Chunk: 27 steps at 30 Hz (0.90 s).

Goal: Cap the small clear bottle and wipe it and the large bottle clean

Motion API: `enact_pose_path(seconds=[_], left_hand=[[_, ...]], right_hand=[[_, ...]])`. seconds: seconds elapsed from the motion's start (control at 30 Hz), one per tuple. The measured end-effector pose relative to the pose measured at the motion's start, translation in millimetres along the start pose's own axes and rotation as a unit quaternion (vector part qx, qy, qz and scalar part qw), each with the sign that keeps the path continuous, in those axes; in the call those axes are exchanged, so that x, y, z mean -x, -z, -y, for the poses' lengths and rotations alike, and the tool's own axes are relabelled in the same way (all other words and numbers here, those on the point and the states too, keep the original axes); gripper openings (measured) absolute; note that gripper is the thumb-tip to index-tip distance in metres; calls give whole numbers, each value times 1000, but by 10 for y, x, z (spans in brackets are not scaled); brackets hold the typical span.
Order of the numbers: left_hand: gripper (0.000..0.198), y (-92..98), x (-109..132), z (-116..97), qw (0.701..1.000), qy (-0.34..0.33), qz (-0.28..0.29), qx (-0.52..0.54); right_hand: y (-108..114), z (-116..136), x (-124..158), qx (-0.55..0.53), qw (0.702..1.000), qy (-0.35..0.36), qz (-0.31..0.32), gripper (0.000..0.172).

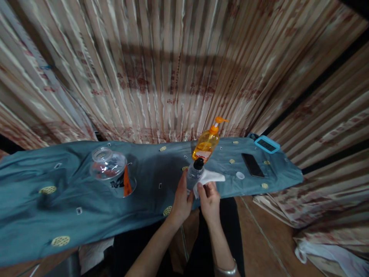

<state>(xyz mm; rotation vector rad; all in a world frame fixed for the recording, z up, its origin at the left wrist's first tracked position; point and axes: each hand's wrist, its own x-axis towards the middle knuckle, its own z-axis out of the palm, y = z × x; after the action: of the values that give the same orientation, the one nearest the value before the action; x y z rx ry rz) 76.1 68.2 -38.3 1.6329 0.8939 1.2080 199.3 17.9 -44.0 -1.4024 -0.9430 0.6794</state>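
Small clear plastic bottle with black cap (196, 171) stands at the near edge of the teal patterned tablecloth (72, 192), our left hand (182, 198) clasped round it. Right hand (210, 200) pinches a white tissue (209, 177) against it; wiping underway, we judge. Next needs steady hold, firm rubbing.

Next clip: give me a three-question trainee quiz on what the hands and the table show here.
1. True or false: the left hand grips the small clear bottle with the black cap.
2. Which thing does the right hand hold against that bottle?
A. the white cloth
B. a metal spoon
C. a sponge
3. Fill in: the black phone lies on the blue-grey patterned tablecloth to the ____ of the orange pump bottle of liquid.

Key: 1 true; 2 A; 3 right.
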Motion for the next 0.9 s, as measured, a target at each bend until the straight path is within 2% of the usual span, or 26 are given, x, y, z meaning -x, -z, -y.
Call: enact_pose_path(seconds=[0.1,0.2,0.33,0.43,0.5,0.57,0.63,0.7,0.77,0.9], left_hand=[[62,9,110,58,1000,4,7,-12],[59,78,101,93,1000,13,10,-15],[85,204,-95,137,997,60,40,14],[104,253,-294,174,994,90,61,29],[114,241,-399,180,994,84,62,27],[113,199,-454,161,992,84,80,51],[96,142,-458,122,987,89,109,83],[76,81,-429,82,984,93,114,98],[64,17,-391,61,986,100,90,104],[63,-140,-371,92,989,99,25,105]], right_hand=[[-102,-209,-46,11,1000,-12,0,41],[-70,-441,-85,16,999,-38,9,41],[42,-688,-134,20,997,-69,2,39],[100,-775,-196,21,996,-82,-13,39],[134,-778,-245,23,996,-86,-24,39],[185,-742,-282,27,995,-84,-43,39],[254,-673,-281,36,995,-76,-60,40],[327,-580,-227,53,994,-70,-63,41],[383,-467,-125,80,993,-68,-47,40],[412,-202,96,149,987,-58,1,37]])
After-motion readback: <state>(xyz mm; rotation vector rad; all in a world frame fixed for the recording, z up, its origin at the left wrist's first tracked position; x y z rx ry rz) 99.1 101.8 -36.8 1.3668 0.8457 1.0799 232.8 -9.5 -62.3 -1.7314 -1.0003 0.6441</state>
